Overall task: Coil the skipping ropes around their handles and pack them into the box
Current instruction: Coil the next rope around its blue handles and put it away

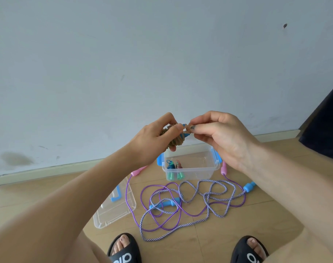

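My left hand grips a brown rope coiled around blue handles, held up above the box. My right hand pinches the free end of that brown rope beside the handle tips. Below stands the clear plastic box with blue latches; two coiled ropes with green handles lie in its left end. On the floor in front sprawl a braided purple-white rope with blue handles and a thin purple rope with pink handles, tangled over one another.
The clear box lid with a blue handle lies on the wooden floor to the left. A pale wall with a skirting board stands just behind the box. My feet in black slippers are at the bottom. A dark object is at right.
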Demonstrator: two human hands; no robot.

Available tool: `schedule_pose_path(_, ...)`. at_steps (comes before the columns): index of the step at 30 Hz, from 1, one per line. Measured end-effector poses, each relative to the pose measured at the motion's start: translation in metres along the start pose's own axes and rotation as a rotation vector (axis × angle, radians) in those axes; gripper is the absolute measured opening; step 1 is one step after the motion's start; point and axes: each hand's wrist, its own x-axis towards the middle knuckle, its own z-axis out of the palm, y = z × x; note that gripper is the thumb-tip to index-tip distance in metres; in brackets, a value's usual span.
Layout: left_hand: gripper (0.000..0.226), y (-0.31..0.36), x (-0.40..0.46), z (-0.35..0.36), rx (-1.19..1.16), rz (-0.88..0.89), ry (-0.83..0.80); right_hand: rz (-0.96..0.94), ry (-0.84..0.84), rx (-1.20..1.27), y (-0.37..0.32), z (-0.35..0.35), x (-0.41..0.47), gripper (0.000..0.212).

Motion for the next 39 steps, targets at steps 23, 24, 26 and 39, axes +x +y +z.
schedule_pose_path(23,0.031,-0.003,0.008,-0.007,-0.147,-0.117,-0.053,-0.290,0.037,-0.368,0.006,0.005,-0.012,0.008)
schedule_pose_path(24,0.031,-0.003,0.008,-0.007,-0.133,-0.117,-0.064,-0.299,0.036,-0.344,0.004,0.005,-0.011,0.004)
schedule_pose_path(26,0.029,-0.003,0.006,-0.006,-0.098,-0.126,-0.099,-0.301,0.029,-0.297,0.003,0.004,-0.006,0.004)
schedule_pose_path(39,0.031,-0.003,0.005,-0.003,-0.116,-0.156,-0.101,-0.521,0.020,-0.492,0.018,0.006,-0.004,0.007)
